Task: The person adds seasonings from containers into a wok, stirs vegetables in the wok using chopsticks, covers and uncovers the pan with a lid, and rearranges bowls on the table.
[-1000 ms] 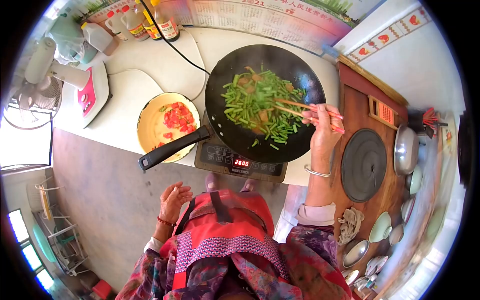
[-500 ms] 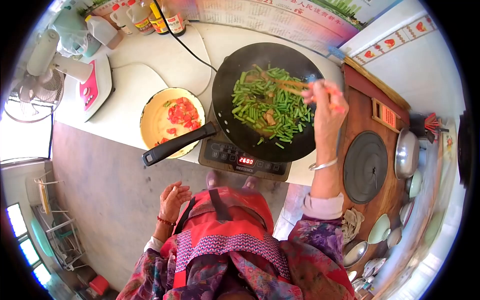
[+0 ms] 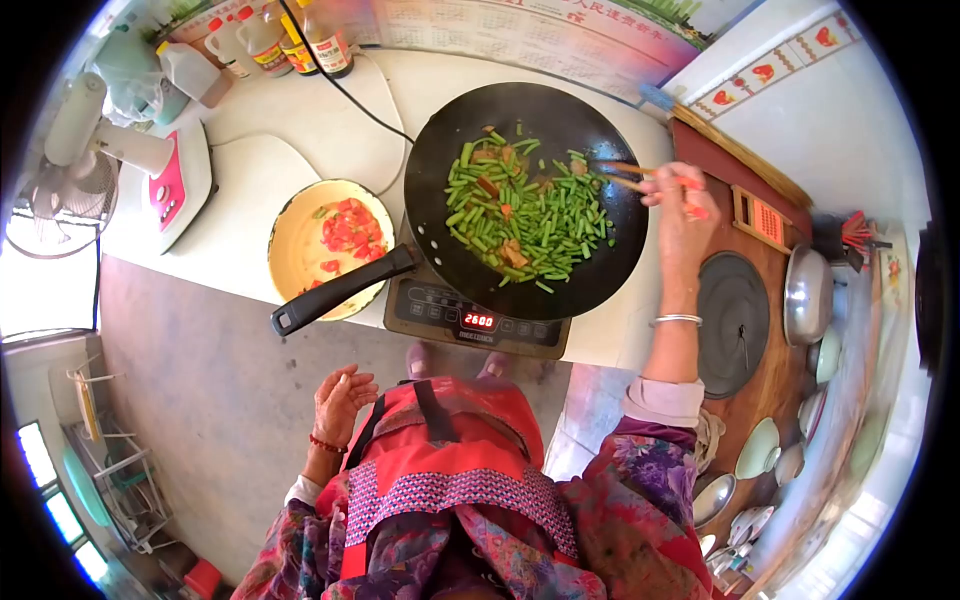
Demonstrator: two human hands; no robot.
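At three o'clock on the wok (image 3: 535, 103), the right hand (image 3: 684, 215) grasped chopsticks (image 3: 623, 167) beside chopped greens (image 3: 540, 215). The left hand (image 3: 340, 397) hung toward seven, fingers released.

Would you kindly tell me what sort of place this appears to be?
Probably a home kitchen: a wok of chopped green vegetables sits on an electric cooktop, with bottles standing along the back of the counter.
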